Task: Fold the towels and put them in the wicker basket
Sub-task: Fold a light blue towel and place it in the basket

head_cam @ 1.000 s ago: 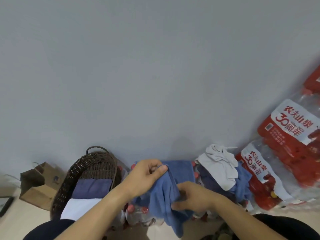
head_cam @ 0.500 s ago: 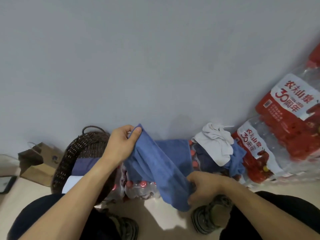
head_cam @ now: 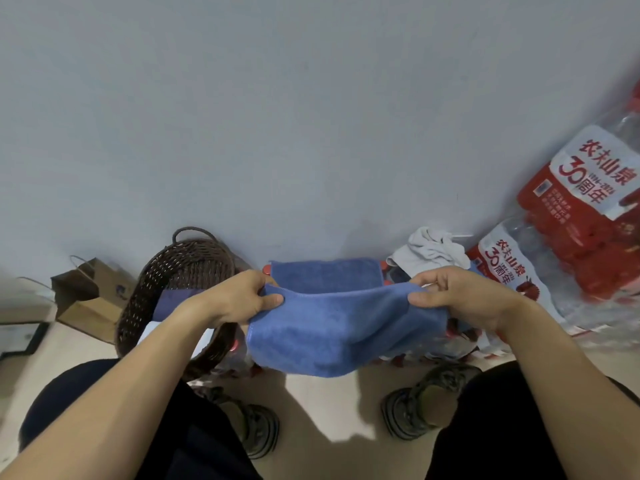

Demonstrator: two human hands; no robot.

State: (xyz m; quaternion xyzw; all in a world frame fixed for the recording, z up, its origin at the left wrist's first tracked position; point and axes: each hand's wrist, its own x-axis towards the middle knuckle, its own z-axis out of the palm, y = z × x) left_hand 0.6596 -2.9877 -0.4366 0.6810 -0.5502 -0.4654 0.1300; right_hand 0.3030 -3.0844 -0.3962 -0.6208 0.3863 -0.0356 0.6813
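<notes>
Fingers and thumb of the left hand (head_cam: 239,299) pinch one top corner of a blue towel (head_cam: 343,330), and the right hand (head_cam: 460,299) pinches the opposite top corner the same way, thumb in front and curled fingers behind the cloth. Between the two grips the upper hem runs nearly level with a slight sag, and the towel hangs doubled, its front layer drooping below the thumbs while a back layer rises just beyond the fingertips. Directly behind and below the left hand's knuckles stands the dark wicker basket (head_cam: 173,271), with folded cloth in dark blue and white partly visible inside it under the left forearm. Further out past the basket from the left fingers sits a brown paper bag (head_cam: 90,299) on the pale floor (head_cam: 322,407). Just beyond the right hand's fingers lies a crumpled white towel (head_cam: 433,251) on top of more bundled cloth, and outward from the right wrist lean shrink-wrapped packs of bottled water (head_cam: 581,216) with red and white labels against the grey wall (head_cam: 311,116). Below the hanging towel, nearer than both thumbs, two shoes (head_cam: 419,410) rest on the floor.
</notes>
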